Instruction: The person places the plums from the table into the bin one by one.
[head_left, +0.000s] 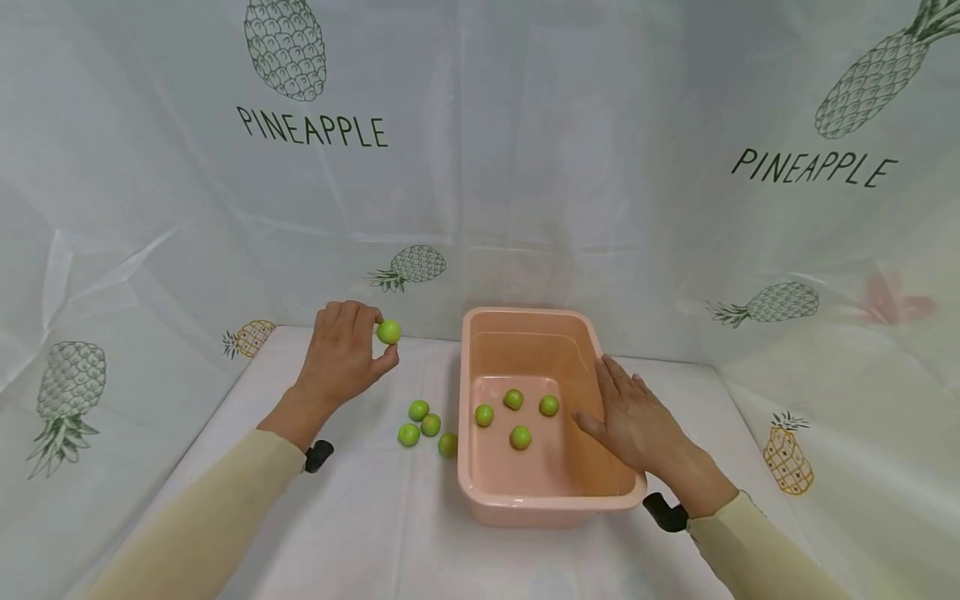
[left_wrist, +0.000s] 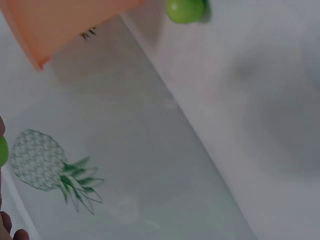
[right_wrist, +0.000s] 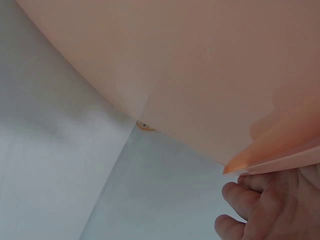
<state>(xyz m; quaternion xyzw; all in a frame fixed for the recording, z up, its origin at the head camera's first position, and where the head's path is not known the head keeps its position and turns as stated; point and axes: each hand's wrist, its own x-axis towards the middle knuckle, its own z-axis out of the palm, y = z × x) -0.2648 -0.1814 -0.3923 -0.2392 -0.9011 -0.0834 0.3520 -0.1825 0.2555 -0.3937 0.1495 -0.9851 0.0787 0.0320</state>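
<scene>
My left hand pinches a small round green fruit between thumb and fingertips, raised left of the bin. At the left edge of the left wrist view, part of the held fruit shows. Below the hand, several matching fruits lie on the table beside a pink plastic bin. Inside, several more fruits are spread over its floor. My right hand rests over the bin's right rim, fingers extended and thumb on the inner side. In the right wrist view its fingers lie just outside the rim.
A white cloth covers the table. Behind and at both sides hangs a pale sheet printed with pineapples. The bin's far end stands close to the back sheet. One loose fruit sits right against the bin's left wall.
</scene>
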